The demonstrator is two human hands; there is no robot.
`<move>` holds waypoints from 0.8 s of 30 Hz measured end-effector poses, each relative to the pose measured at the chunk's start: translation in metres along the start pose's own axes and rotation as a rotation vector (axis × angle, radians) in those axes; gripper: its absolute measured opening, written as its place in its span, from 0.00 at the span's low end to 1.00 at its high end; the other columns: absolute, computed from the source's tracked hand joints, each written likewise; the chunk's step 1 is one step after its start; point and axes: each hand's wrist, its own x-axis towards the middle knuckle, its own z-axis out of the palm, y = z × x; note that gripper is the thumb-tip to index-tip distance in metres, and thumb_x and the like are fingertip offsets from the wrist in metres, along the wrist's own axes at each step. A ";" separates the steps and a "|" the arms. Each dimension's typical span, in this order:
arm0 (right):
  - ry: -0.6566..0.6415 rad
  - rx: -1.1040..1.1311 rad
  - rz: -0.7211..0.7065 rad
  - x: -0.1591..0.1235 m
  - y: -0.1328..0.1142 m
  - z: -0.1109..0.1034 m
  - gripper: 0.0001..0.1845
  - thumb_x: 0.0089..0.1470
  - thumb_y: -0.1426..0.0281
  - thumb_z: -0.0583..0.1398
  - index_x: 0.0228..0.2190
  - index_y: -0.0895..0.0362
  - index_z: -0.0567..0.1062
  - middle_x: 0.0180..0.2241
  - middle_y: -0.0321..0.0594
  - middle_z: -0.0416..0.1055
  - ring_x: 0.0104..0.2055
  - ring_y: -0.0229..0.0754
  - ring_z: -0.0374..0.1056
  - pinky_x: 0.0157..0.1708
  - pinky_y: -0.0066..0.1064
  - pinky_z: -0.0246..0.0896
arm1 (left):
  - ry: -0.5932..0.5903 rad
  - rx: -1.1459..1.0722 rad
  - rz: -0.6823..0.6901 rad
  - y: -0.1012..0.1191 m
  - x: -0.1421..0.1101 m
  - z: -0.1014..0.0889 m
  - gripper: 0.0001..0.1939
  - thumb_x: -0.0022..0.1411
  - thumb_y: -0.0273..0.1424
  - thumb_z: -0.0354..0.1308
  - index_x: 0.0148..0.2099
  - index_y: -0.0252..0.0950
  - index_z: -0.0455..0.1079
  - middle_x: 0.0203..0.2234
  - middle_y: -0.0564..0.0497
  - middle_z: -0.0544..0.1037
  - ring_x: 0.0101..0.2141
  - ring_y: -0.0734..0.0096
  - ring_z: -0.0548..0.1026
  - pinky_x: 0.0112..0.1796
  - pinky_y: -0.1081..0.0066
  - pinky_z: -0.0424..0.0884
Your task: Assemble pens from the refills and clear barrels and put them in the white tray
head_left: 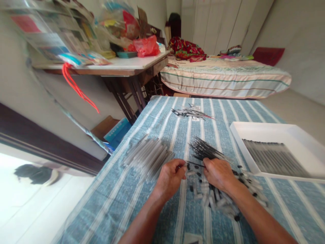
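A thin black pen refill [195,164] stretches between my two hands above the striped cloth. My right hand [218,173] pinches its right end. My left hand [171,177] is closed, with its fingertips at the refill's left end. Just beyond my right hand lies a bundle of black refills [203,147]. Many translucent pen barrels [149,156] are heaped left of and beyond my left hand. Beneath and around my right forearm are scattered small clear and black pen parts [215,200], partly hidden by the arm.
A white tray [269,130] at the right holds a row of pens [275,156]. Farther off on the blue striped tablecloth [122,183] is a small pile of thin dark pieces [191,112]. A cluttered desk [122,69] stands at the back left, with a bed [223,76] behind.
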 end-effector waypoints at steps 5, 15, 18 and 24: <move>0.002 -0.013 -0.045 -0.002 -0.002 -0.003 0.12 0.52 0.73 0.51 0.33 0.59 0.74 0.30 0.52 0.76 0.34 0.53 0.73 0.28 0.33 0.58 | 0.009 -0.013 -0.016 -0.003 0.002 0.002 0.09 0.53 0.30 0.53 0.33 0.33 0.72 0.14 0.56 0.71 0.20 0.72 0.70 0.24 0.74 0.63; 0.233 0.149 -0.019 -0.005 0.010 0.005 0.11 0.51 0.73 0.52 0.33 0.56 0.74 0.24 0.41 0.76 0.28 0.44 0.72 0.24 0.29 0.49 | 0.027 -0.045 0.010 -0.006 0.004 0.000 0.10 0.53 0.28 0.53 0.35 0.31 0.73 0.16 0.56 0.70 0.20 0.74 0.69 0.24 0.74 0.62; 0.339 0.136 -0.026 -0.007 0.015 0.009 0.11 0.52 0.72 0.52 0.32 0.55 0.74 0.21 0.38 0.74 0.24 0.42 0.70 0.23 0.29 0.46 | 0.020 -0.070 0.027 -0.009 0.004 0.001 0.11 0.53 0.28 0.53 0.37 0.30 0.73 0.17 0.55 0.70 0.20 0.73 0.70 0.25 0.74 0.63; 0.452 0.080 -0.091 -0.010 0.023 0.014 0.10 0.53 0.72 0.53 0.31 0.54 0.74 0.20 0.36 0.74 0.22 0.41 0.70 0.22 0.30 0.41 | 0.023 -0.042 0.036 -0.012 0.004 0.000 0.12 0.54 0.28 0.53 0.38 0.29 0.73 0.19 0.54 0.71 0.21 0.72 0.71 0.27 0.73 0.64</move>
